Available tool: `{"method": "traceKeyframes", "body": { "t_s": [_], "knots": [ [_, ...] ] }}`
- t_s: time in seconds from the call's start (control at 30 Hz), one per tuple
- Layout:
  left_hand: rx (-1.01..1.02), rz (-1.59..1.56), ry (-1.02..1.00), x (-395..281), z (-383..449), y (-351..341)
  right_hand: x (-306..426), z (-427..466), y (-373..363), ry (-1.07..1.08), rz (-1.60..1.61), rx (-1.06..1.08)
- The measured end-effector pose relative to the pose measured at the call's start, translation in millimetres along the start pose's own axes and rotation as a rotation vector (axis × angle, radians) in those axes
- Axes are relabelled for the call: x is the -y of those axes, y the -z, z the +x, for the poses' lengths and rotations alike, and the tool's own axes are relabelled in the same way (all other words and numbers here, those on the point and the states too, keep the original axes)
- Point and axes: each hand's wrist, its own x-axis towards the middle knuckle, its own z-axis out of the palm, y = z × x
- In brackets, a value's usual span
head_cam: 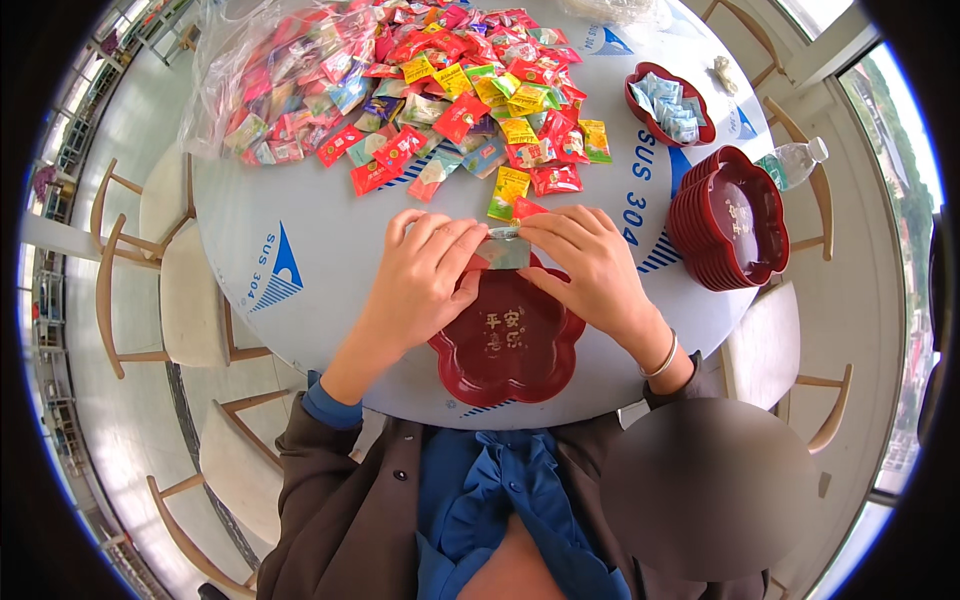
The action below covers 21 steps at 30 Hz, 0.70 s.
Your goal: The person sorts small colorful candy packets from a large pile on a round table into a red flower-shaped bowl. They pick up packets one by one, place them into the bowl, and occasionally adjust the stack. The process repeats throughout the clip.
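Observation:
Between the fingertips of both hands is a small pale green and red candy packet (508, 253), held stretched sideways. My left hand (429, 271) pinches its left end, and my right hand (592, 262) grips the right end. The packet is over the far rim of a dark red flower-shaped plastic tray (504, 367), whose floor bears gold characters. Just beyond the fingers lie a yellow candy packet (509, 192) and a red one (529, 209), the latter partly hidden by my right hand.
Beyond my hands spreads a heap of wrapped candies (457, 97), spilling from a clear plastic bag (217, 97). Rightward stand a stack of red trays (724, 217), a tray of light blue packets (637, 79) and a plastic bottle (793, 163). Chairs (191, 300) surround the round table (337, 240).

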Motion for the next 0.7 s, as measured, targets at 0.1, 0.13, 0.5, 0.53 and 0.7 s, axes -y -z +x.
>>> {"method": "traceKeyframes", "body": {
  "t_s": [0.1, 0.13, 0.5, 0.53, 0.7],
  "knots": [
    [-0.01, -0.066, 0.027, -7.6, -10.4, -5.2, 9.5, -8.2, -4.0, -0.034, 0.037, 0.013],
    [-0.012, -0.093, 0.033, -8.9, -13.1, -7.5, 11.3, -10.1, -5.8, -0.038, 0.037, 0.024],
    [0.058, -0.117, 0.036, -11.0, -24.5, -21.4, 13.3, -22.1, -20.2, 0.016, -0.016, 0.058],
    [0.059, -0.115, 0.034, -10.4, -24.5, -21.9, 13.0, -22.2, -21.7, 0.027, -0.027, 0.062],
    [0.098, -0.12, 0.036, -11.0, -24.1, -22.3, 11.9, -24.2, -24.6, 0.016, -0.028, 0.096]
  ]
}}
